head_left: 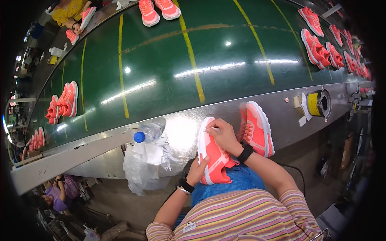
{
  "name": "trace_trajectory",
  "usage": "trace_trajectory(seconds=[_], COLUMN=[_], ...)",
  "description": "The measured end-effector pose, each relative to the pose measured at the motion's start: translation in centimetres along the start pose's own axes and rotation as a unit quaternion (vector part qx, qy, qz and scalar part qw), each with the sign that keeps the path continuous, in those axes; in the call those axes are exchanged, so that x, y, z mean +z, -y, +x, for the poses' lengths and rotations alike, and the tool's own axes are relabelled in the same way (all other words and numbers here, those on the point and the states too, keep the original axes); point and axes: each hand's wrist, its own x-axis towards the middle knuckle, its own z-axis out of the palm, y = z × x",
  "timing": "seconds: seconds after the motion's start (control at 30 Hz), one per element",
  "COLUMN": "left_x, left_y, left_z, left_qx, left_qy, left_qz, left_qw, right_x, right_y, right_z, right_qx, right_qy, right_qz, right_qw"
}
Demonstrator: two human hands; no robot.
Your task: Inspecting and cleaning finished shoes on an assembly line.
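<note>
A coral-pink sneaker (212,150) with a white sole rests tilted on my lap, against the steel ledge's edge, toe pointing away. My left hand (196,172) is closed around its sole side near the heel. Over the toe, my right hand (226,135) is closed, fingertips pinched against the upper by the white sole. Something small and whitish shows at those fingertips, too small to name. To the right, a second coral sneaker (257,130) stands on the steel ledge, close to my right wrist. Part of another coral shape beside it is blurred.
Beyond the steel ledge (281,120) runs a green conveyor belt (161,68) carrying several coral sneakers (315,50). Left of me lie a blue-capped bottle (149,133) and a plastic bag (140,168). A yellow-labelled can (317,103) stands right. A person (68,14) works across the belt.
</note>
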Motion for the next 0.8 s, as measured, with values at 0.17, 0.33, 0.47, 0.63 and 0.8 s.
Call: trace_trajectory(seconds=[0.17, 0.33, 0.47, 0.63, 0.8], left_x=[0.2, 0.3, 0.3, 0.3, 0.3], left_y=[-0.1, 0.0, 0.0, 0.2, 0.0], left_z=[0.1, 0.1, 0.1, 0.1, 0.0], left_qx=[0.006, 0.011, 0.009, 0.006, 0.007], left_qy=[0.014, 0.017, 0.016, 0.024, 0.022], left_qz=[-0.034, -0.026, 0.008, 0.005, 0.034], left_qw=[0.999, 0.999, 1.0, 1.0, 0.999], right_x=[-0.9, -0.5, -1.1, -1.5, -1.6], right_y=[-2.2, -0.2, -1.1, -0.9, 0.2], right_z=[1.0, -0.3, 1.6, 2.0, 1.7], right_qx=[0.131, 0.056, 0.119, 0.097, 0.062], right_qy=[-0.048, -0.044, -0.039, 0.002, 0.013], right_qz=[0.036, 0.046, 0.015, 0.019, 0.0], right_qw=[0.99, 0.996, 0.992, 0.995, 0.998])
